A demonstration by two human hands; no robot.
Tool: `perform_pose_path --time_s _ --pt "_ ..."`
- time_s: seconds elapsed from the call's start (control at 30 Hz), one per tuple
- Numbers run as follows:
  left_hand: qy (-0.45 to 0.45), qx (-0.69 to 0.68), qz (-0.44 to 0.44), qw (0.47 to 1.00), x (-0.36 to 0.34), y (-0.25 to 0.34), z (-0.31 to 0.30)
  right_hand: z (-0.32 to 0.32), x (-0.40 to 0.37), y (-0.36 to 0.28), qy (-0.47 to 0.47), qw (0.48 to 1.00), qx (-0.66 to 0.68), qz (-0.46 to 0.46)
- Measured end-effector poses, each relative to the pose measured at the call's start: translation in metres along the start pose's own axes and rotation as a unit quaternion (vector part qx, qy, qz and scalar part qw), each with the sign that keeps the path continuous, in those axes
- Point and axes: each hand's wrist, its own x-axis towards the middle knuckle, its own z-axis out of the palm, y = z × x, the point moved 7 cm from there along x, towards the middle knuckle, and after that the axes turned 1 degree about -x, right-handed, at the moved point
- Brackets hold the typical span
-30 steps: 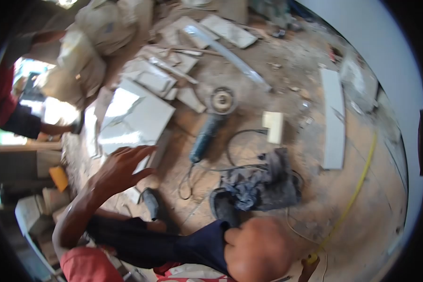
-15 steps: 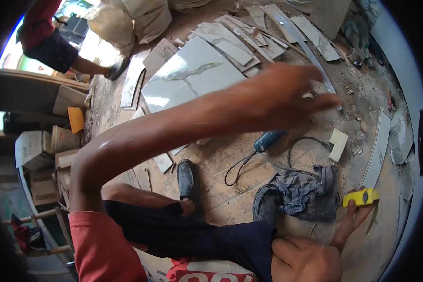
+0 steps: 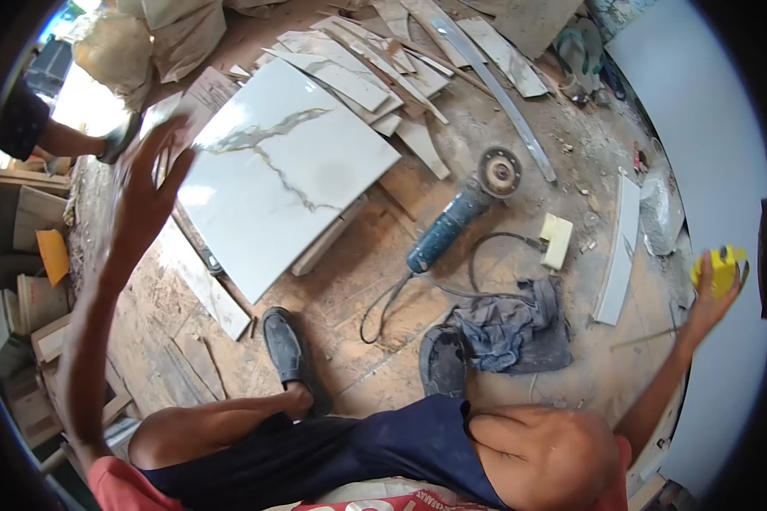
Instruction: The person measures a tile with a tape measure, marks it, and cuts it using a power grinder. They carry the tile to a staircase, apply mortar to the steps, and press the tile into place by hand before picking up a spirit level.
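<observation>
My left hand [image 3: 149, 183] is raised at the left, its fingers apart and somewhat blurred, with nothing in it. It is nearest the left edge of a large white marble-patterned tile [image 3: 273, 162] on the floor. On the far right, my right hand [image 3: 709, 298] grips a yellow tape measure [image 3: 721, 271], held up before the pale wall panel. A blue angle grinder [image 3: 447, 226] lies in front of me, its disc pointing away, with its cord looping toward a cream socket block [image 3: 556, 241]. By my shoe, a crumpled dark cloth [image 3: 511, 332] rests on the floor.
Broken tile strips [image 3: 341, 77] are heaped beyond the large tile. A long metal straightedge [image 3: 507, 102] lies at the upper right. A narrow tile strip [image 3: 619, 255] lies near the wall panel [image 3: 690, 111]. Another person's leg [image 3: 77, 140] shows at upper left, near cardboard boxes [image 3: 38, 298].
My left arm has swung from across the middle to the left, uncovering the tile and grinder. My right hand has lifted the tape measure up and rightward. The view has shifted too.
</observation>
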Motion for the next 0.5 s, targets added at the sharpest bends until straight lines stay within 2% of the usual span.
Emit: perform_pose_path --time_s 0.03,0.07,0.1,0.13,0.17,0.23,0.27,0.3,0.33,0.37,0.4,0.43,0.47,0.5 --pt "0.017 -0.040 -0.086 0.995 -0.047 -0.098 0.012 -0.018 0.017 0.039 -0.047 0.997 -0.038 0.045" --pt "-0.001 -0.085 -0.273 0.958 -0.097 -0.169 0.025 -0.029 0.026 0.072 -0.092 0.989 -0.064 0.101" --pt "0.048 -0.007 -0.245 0.968 -0.164 -0.265 0.053 -0.036 0.033 0.106 -0.136 0.975 -0.089 0.153" --pt "-0.060 0.089 -0.389 0.915 -0.196 -0.260 0.060 -0.033 0.037 0.148 -0.197 0.968 -0.115 0.106" --pt "-0.118 0.061 -0.501 0.856 -0.224 -0.263 0.077 -0.030 0.034 0.193 -0.260 0.953 -0.145 0.057" --pt "-0.093 0.098 -0.537 0.833 -0.277 -0.297 0.130 -0.011 0.005 0.274 -0.367 0.885 -0.250 0.140" --pt "-0.097 0.073 -0.578 0.807 -0.285 -0.295 0.150 -0.013 -0.010 0.307 -0.303 0.879 -0.356 0.094" --pt "-0.085 0.028 -0.618 0.781 -0.277 -0.263 0.154 -0.004 -0.036 0.336 -0.339 0.873 -0.287 0.200" --pt "-0.077 -0.019 -0.648 0.757 -0.266 -0.237 0.157 -0.006 -0.061 0.338 -0.239 0.904 -0.288 0.209" --pt "-0.090 0.017 -0.649 0.755 -0.277 -0.253 0.180 -0.007 -0.080 0.386 -0.207 0.912 -0.259 0.242" --pt "-0.071 0.041 -0.653 0.753 -0.272 -0.246 0.181 -0.005 -0.104 0.362 -0.204 0.885 -0.311 0.279" --pt "-0.056 0.062 -0.653 0.753 -0.264 -0.235 0.187 -0.009 -0.128 0.374 -0.181 0.879 -0.314 0.309" --pt "-0.049 0.074 -0.662 0.744 -0.261 -0.233 0.192 -0.014 -0.152 0.370 -0.166 0.829 -0.355 0.399" --pt "-0.044 0.084 -0.669 0.737 -0.258 -0.232 0.197 -0.010 -0.166 0.333 -0.190 0.819 -0.346 0.416"
